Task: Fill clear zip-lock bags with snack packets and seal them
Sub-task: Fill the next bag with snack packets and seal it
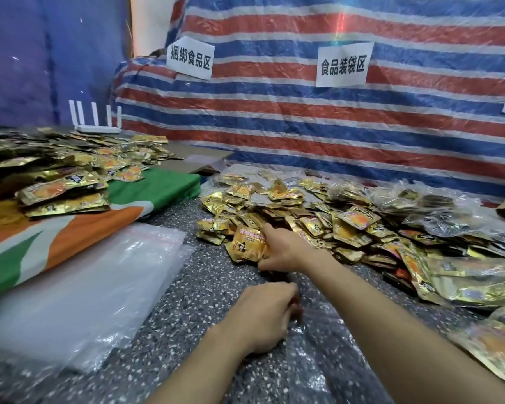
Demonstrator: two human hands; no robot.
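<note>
The right hand [286,249] grips an orange-and-gold snack packet [250,243] at the near left edge of the big pile of packets [347,220] on the speckled bench [204,287]. Nearer than the pile, the left hand [267,313] curls its fingers round the edge of a clear bag [321,354] lying flat (the pinch itself is blurred). A stack of empty bags [85,287] lies left of the pile

Location type: improvised food-packing work area. Indicators: a red, white and blue striped tarpaulin [303,118] serves as the back wall. 2 fully visible paper signs, 捆绑食品区 [190,57] and 食品装袋区 [344,65], designate work zones. Bulk heaps of gold snack packets [347,223] and a stack of clear zip-lock bags [85,287] lie on a speckled surface [204,287].
</note>
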